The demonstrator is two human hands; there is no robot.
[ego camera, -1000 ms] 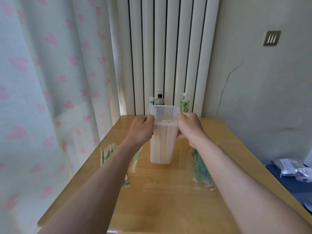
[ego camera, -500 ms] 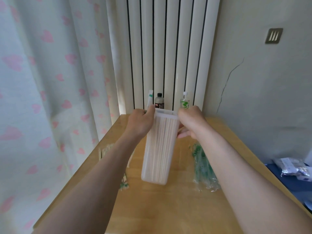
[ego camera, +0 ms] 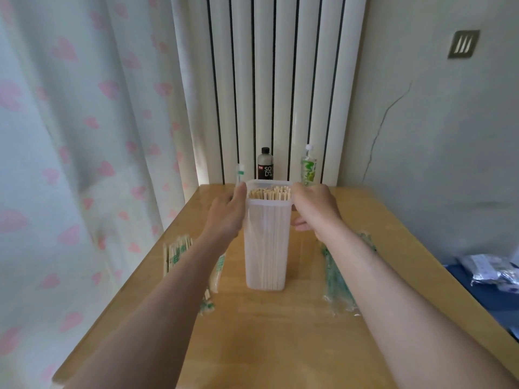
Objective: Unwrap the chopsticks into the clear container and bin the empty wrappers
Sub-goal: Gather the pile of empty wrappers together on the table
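Observation:
A tall clear container stands upright in the middle of the wooden table. It is packed with bare wooden chopsticks, whose ends show at the open top. My left hand grips its upper left side and my right hand grips its upper right side. Wrapped chopsticks with green print lie in a pile at the table's left edge, partly behind my left forearm. Empty clear wrappers with green print lie to the right, partly under my right forearm.
At the table's back stand a dark soda bottle, a green pouch drink and a thin white stick with a green band. A radiator rises behind them, a heart-patterned curtain hangs left, and plastic bags lie lower right.
The container was tilted with its top leaning away half a second ago; it now stands upright with the chopstick ends visible. Both hands stayed on its upper sides.

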